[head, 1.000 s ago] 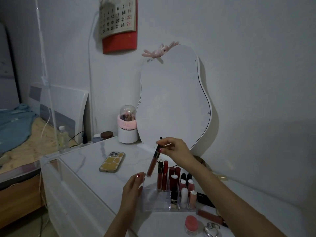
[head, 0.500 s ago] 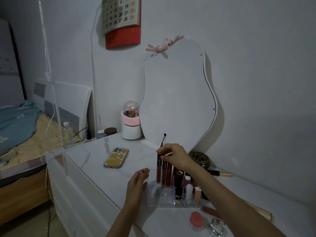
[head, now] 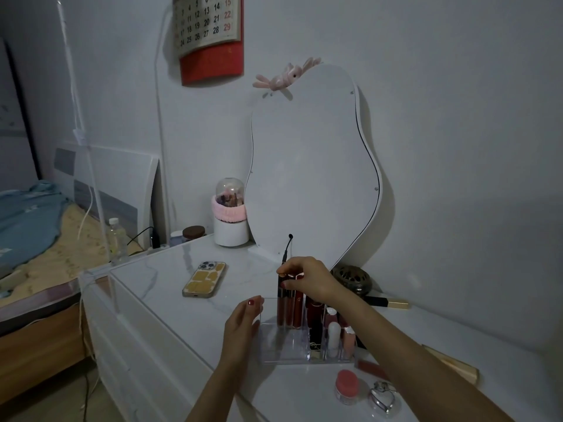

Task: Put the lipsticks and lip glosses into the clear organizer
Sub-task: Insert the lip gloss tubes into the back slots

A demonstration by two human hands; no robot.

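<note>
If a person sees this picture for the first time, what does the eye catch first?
First, the right hand pinching a lip gloss upright in the clear organizer, steadied by the left hand. Then the wavy mirror behind, and the red calendar on the wall.

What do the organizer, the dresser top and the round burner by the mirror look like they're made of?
The organizer looks like clear acrylic or hard plastic: you see straight through its glossy walls and dividers. The dresser top looks like white marble or a marble-look slab, smooth, with grey veins; which one can't be told. The round burner looks like dark, bronze-toned metal with a pierced lid, though ceramic is possible.
</note>
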